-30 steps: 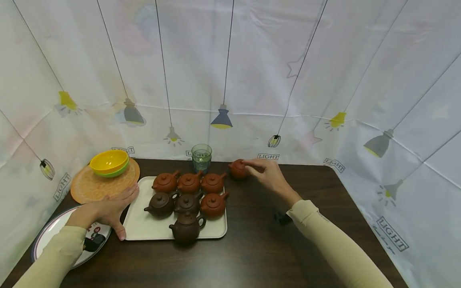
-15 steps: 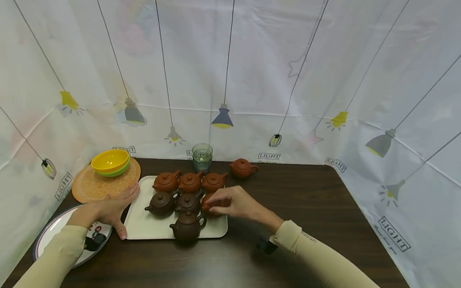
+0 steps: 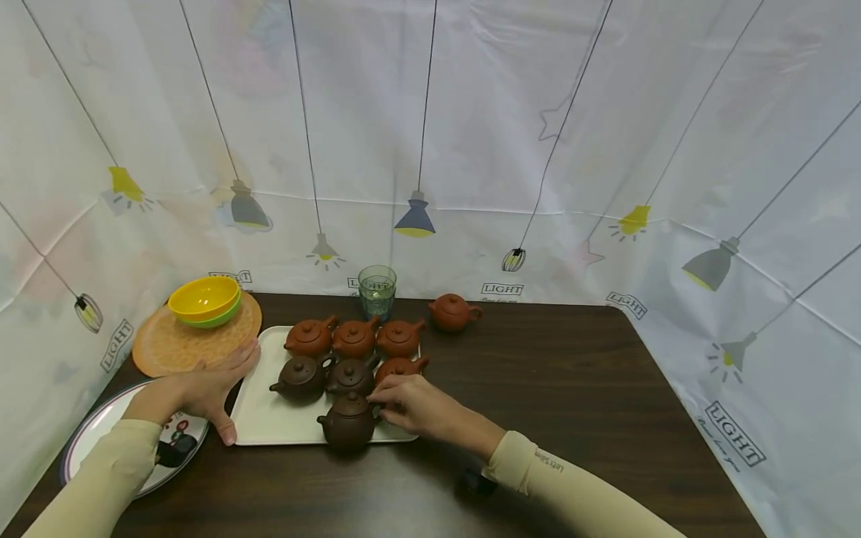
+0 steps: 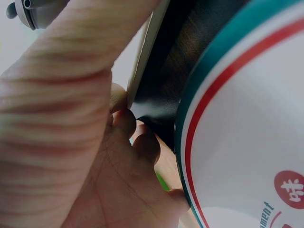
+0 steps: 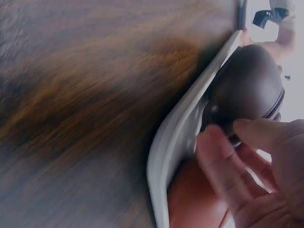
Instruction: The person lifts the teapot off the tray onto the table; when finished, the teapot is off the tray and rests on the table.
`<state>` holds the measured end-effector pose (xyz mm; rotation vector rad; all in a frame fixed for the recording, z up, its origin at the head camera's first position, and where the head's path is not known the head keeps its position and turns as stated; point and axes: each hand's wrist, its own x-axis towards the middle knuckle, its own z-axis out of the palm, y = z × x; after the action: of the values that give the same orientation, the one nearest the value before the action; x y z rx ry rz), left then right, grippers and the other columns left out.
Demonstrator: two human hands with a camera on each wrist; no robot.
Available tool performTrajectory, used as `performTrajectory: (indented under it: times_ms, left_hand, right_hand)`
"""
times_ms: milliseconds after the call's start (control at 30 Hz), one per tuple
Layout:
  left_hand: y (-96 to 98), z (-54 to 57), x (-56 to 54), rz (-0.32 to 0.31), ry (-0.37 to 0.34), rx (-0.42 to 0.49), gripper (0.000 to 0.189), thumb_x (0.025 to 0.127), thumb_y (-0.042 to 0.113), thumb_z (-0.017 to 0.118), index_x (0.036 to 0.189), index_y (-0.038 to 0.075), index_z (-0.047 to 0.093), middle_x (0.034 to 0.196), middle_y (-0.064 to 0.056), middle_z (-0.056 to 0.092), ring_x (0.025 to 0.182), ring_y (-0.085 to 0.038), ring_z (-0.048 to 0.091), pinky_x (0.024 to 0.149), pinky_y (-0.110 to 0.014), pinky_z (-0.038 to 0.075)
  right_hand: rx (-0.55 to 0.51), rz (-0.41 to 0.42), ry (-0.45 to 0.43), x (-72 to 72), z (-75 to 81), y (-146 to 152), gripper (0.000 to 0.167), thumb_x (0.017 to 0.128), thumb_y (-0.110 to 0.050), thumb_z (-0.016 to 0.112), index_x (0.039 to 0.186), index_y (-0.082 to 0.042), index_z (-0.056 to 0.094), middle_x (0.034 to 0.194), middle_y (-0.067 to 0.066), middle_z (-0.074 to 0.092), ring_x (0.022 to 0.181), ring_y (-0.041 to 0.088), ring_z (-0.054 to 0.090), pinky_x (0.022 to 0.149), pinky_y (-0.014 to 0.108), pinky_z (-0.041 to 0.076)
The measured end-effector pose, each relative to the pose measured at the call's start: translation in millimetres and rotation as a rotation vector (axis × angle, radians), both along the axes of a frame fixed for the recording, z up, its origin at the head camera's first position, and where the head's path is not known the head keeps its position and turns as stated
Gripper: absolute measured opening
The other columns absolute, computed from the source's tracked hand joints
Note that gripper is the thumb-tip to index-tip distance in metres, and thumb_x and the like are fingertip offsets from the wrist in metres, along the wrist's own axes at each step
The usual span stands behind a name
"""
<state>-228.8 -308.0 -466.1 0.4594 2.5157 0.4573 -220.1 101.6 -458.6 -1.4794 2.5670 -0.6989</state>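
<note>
My right hand (image 3: pixel 420 407) is at the handle of a dark brown teapot (image 3: pixel 348 430), thumb and forefinger pinching it in the right wrist view. That teapot (image 5: pixel 251 80) sits at the front edge of a cream tray (image 3: pixel 269 430). Behind it on the tray are two more dark teapots (image 3: pixel 301 377) and several reddish-brown ones (image 3: pixel 309 338). The nearest reddish teapot (image 3: pixel 398 368) is partly hidden by my right hand. My left hand (image 3: pixel 202 392) rests with spread fingers along the tray's left side, between it and a white plate (image 4: pixel 247 109).
Another reddish teapot (image 3: pixel 454 312) stands on the dark wooden table (image 3: pixel 572 403) beyond the tray's back right corner. A green glass (image 3: pixel 377 291) is behind the tray. Back left, a yellow bowl (image 3: pixel 204 297) is stacked in a green one on a round orange mat (image 3: pixel 158 351).
My right hand has let go of the reddish teapot at the back and come forward, past the reddish one on the tray, to the front dark teapot's handle. My left hand stays put.
</note>
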Motion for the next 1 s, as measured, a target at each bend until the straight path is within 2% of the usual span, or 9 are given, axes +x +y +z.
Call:
performTrajectory:
  times_ms: [200,333,400,567,667,833,1000]
  left_hand:
    - [0.1,1.1,0.1,-0.013,0.008,0.013,0.163,0.058,0.057,0.101,0.169,-0.004,-0.002,0.176,-0.032,-0.013,0.163,-0.056,-0.006,0.113,-0.093,0.000]
    - [1.2,1.9,-0.4,-0.012,0.005,0.005,0.163,0.058,0.058,0.100,0.169,-0.004,-0.001,0.177,-0.031,-0.013,0.164,-0.056,-0.006,0.114,-0.092,0.000]
    - [1.6,1.7,-1.3,-0.007,0.004,-0.002,0.163,0.058,0.060,0.100,0.169,-0.003,-0.001,0.177,-0.031,-0.013,0.164,-0.055,-0.006,0.114,-0.092,-0.001]
    - [1.1,0.2,-2.2,-0.001,0.008,-0.005,0.164,0.057,0.060,0.100,0.169,-0.003,-0.002,0.177,-0.031,-0.013,0.164,-0.055,-0.006,0.114,-0.092,-0.001]
    - [0.1,-1.1,-1.3,-0.003,0.011,-0.006,0.165,0.056,0.061,0.100,0.169,-0.003,-0.002,0.177,-0.031,-0.013,0.164,-0.055,-0.005,0.114,-0.092,-0.001]
    - [-1.3,-1.3,0.8,-0.010,0.012,0.009,0.164,0.057,0.059,0.100,0.169,-0.004,-0.002,0.176,-0.032,-0.013,0.163,-0.056,-0.005,0.113,-0.093,0.000]
    - [-1.6,-0.7,1.3,-0.007,0.008,0.018,0.164,0.057,0.058,0.100,0.169,-0.004,-0.002,0.176,-0.032,-0.015,0.163,-0.056,-0.007,0.113,-0.093,-0.001]
  right_hand:
    - [0.102,-0.072,0.098,9.0,8.8,-8,0.025,0.101,-0.012,0.075,0.126,-0.010,0.080,0.109,0.002,0.072,0.087,0.011,0.070,0.072,0.017,0.056]
    - [0.158,-0.087,0.195,13.3,12.5,-11,0.022,0.101,-0.015,0.076,0.122,-0.013,0.082,0.103,0.001,0.070,0.089,0.013,0.070,0.071,0.020,0.057]
    - [0.159,-0.089,0.211,14.6,12.8,-12,0.021,0.102,-0.014,0.075,0.121,-0.013,0.082,0.102,0.001,0.071,0.090,0.014,0.071,0.071,0.021,0.058]
    - [0.042,-0.058,0.131,12.1,10.1,-11,0.021,0.100,-0.006,0.074,0.120,-0.005,0.081,0.101,0.006,0.077,0.091,0.016,0.075,0.075,0.016,0.059]
    - [-0.033,-0.039,0.099,8.9,6.6,-9,0.020,0.097,-0.005,0.077,0.116,-0.004,0.082,0.100,0.007,0.080,0.089,0.015,0.077,0.076,0.015,0.060]
    - [-0.069,-0.028,0.127,7.9,5.9,-6,0.019,0.096,-0.004,0.078,0.115,-0.005,0.083,0.098,0.006,0.081,0.087,0.014,0.078,0.074,0.013,0.059]
    - [-0.091,-0.035,0.203,4.0,16.3,1,0.020,0.095,-0.001,0.078,0.113,-0.007,0.084,0.098,0.004,0.081,0.087,0.015,0.078,0.073,0.016,0.060]
